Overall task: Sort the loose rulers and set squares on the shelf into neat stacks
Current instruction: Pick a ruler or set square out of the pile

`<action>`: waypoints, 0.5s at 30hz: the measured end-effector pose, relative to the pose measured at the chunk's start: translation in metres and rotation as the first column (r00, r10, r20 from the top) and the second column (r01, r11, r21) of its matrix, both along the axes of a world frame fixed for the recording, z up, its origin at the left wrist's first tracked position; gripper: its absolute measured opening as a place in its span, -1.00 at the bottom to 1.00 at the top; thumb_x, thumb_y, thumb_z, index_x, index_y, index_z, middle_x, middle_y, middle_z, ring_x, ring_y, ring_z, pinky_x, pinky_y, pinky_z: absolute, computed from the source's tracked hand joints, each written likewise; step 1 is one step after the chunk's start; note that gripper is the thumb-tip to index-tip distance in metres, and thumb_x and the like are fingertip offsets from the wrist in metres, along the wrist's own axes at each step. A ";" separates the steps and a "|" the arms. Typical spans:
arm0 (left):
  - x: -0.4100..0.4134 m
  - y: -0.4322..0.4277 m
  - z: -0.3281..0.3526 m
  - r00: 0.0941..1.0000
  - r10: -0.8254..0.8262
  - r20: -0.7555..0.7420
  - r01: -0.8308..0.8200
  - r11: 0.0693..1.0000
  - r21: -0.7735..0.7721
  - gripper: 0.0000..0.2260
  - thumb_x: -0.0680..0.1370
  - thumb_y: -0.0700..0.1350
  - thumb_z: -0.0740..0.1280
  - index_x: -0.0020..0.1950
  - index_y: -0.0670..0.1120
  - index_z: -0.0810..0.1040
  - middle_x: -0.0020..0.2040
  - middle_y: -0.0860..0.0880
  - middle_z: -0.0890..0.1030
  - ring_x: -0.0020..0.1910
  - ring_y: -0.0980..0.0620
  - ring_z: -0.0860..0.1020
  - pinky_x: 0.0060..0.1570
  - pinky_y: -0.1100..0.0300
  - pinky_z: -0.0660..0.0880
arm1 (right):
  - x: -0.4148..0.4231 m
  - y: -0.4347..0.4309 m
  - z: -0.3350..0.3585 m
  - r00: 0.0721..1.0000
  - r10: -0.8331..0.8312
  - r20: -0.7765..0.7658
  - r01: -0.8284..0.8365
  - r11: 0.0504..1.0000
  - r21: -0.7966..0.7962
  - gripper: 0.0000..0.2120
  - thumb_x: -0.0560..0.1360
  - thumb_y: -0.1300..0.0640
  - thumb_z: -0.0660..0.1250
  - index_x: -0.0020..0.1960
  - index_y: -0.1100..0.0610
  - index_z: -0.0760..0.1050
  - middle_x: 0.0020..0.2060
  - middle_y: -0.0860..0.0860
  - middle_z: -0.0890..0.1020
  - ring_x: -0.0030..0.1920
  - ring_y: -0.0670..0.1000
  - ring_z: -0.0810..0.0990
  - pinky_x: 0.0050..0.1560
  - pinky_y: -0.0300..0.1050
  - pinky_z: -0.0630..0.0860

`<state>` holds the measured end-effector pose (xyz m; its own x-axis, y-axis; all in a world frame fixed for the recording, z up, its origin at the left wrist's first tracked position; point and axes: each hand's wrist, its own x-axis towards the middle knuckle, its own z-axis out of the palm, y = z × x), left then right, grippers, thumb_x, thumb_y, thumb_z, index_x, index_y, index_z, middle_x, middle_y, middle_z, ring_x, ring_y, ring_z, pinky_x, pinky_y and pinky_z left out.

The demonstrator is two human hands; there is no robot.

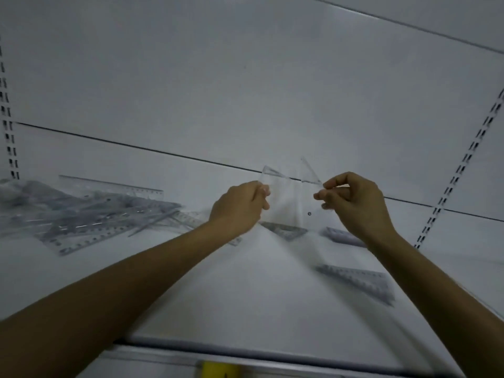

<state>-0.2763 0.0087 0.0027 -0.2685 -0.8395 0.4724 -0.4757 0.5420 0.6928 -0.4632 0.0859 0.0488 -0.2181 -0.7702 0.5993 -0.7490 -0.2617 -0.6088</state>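
Both hands hold clear plastic set squares upright above the white shelf. My left hand grips their left edge, and my right hand pinches their right edge near the top. A loose heap of clear rulers and set squares lies on the shelf at the left. Below the hands a set square lies flat. A small stack sits under my right wrist, and a ruler stack lies nearer the front right. The picture is blurred.
The white back panel rises behind the shelf, with slotted uprights at the left and right. A metal rail with a yellow tag runs along the shelf's front edge.
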 end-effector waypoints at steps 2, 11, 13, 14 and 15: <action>0.003 -0.006 -0.012 0.996 0.083 0.012 -0.083 0.997 0.002 -0.72 0.65 0.03 0.02 0.05 0.09 0.52 -0.11 0.15 0.63 -0.21 0.05 0.59 -0.07 0.13 0.50 | -0.014 -0.009 -0.005 0.991 -0.059 -0.119 0.064 0.997 0.045 -0.92 0.47 0.13 0.36 -0.17 -0.01 0.48 -0.26 -0.12 0.69 -0.22 -0.13 0.66 -0.11 -0.12 0.58; 0.020 -0.020 -0.019 0.985 0.169 0.021 -0.165 0.977 -0.136 -0.75 0.64 0.03 0.05 0.03 0.06 0.52 -0.24 0.06 0.57 -0.21 0.00 0.54 -0.20 0.14 0.44 | 0.013 -0.057 -0.022 0.456 -0.074 -0.887 0.167 0.986 0.004 -0.91 0.53 0.18 0.14 -0.14 0.09 0.39 -0.35 0.03 0.49 -0.33 0.12 0.43 -0.26 -0.11 0.24; 0.021 -0.022 -0.019 0.985 0.172 0.029 -0.166 0.974 -0.155 -0.74 0.64 0.03 0.05 0.03 0.06 0.53 -0.23 0.04 0.58 -0.23 0.00 0.54 -0.25 0.16 0.41 | 0.016 -0.063 -0.031 0.389 -0.007 -0.921 0.170 0.983 0.064 -0.89 0.53 0.17 0.14 -0.17 0.06 0.34 -0.40 -0.01 0.38 -0.33 0.10 0.38 -0.21 -0.13 0.21; 0.023 -0.023 -0.018 0.985 0.171 0.027 -0.165 0.974 -0.158 -0.75 0.64 0.03 0.06 0.03 0.06 0.53 -0.23 0.04 0.58 -0.24 0.01 0.54 -0.27 0.16 0.39 | 0.015 -0.066 -0.037 0.408 0.037 -0.912 0.165 0.980 0.113 -0.88 0.53 0.16 0.15 -0.18 0.04 0.36 -0.40 -0.01 0.40 -0.32 0.09 0.39 -0.20 -0.14 0.23; 0.023 -0.025 -0.018 0.985 0.168 0.025 -0.162 0.974 -0.161 -0.75 0.64 0.03 0.06 0.03 0.07 0.52 -0.24 0.05 0.58 -0.25 0.02 0.53 -0.28 0.17 0.37 | 0.013 -0.068 -0.042 0.463 0.087 -0.882 0.158 0.971 0.179 -0.89 0.53 0.14 0.17 -0.17 0.03 0.40 -0.35 -0.01 0.47 -0.28 0.07 0.41 -0.19 -0.14 0.27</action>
<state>-0.2528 -0.0159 -0.0149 -0.1525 -0.7897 0.5943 -0.5921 0.5544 0.5848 -0.4504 0.0179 0.0069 0.2997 -0.9001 0.3162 -0.9192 -0.1837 0.3484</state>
